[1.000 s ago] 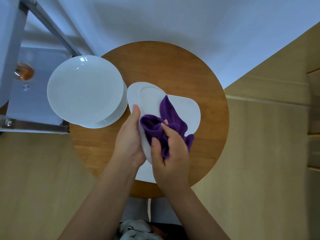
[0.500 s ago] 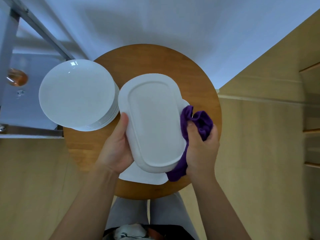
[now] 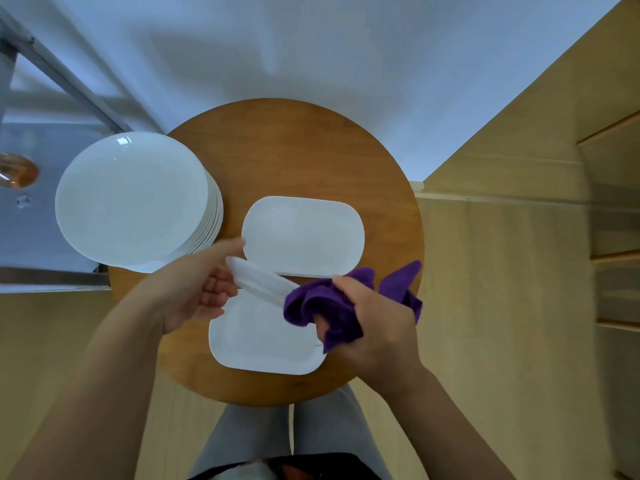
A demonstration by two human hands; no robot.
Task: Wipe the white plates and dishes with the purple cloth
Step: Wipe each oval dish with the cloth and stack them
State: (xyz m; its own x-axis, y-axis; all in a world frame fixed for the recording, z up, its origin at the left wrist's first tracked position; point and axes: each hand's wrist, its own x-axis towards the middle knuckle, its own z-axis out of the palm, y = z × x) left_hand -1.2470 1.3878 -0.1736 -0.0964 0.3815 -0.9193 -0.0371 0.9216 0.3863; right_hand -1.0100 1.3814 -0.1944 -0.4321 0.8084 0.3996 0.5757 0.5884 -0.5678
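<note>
Step in hand: wiping one white oblong ceramic dish [image 3: 258, 280], held edge-on above the round wooden counter [image 3: 294, 150]; left hand [image 3: 194, 292] grips its end; right hand [image 3: 370, 317] clutches the bunched purple cloth [image 3: 322, 306] against it; next, likely, turn or set it down among the flat dishes [image 3: 303, 235].
</note>
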